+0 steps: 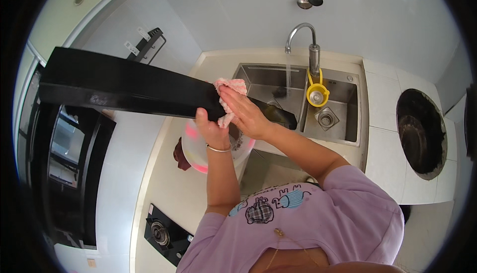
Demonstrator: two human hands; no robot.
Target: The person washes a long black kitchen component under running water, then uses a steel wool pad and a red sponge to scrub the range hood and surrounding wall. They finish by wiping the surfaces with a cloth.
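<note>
A long black panel (pixel 130 83), apparently a hollow casing, reaches across from the upper left to the sink. My left hand (pixel 213 130), with a bangle at the wrist, grips its near edge; the thumb shows and the fingers are hidden behind it. Over the panel's face, my right hand (pixel 246 112) presses a pink and white cloth (pixel 235 85) with flat fingers. Partly covered by my hands, a translucent plastic basin (pixel 190 152) with pink patches stands below, holding dark, bubbly liquid.
Water runs from the faucet (pixel 301 27) into a double steel sink (pixel 331 140). A yellow-rimmed strainer (pixel 323 101) hangs at the faucet's base. A brown cloth (pixel 182 157) lies beside the basin. A gas hob (pixel 164 232), a black range hood (pixel 82 183) and a built-in wok (pixel 419 135) surround me.
</note>
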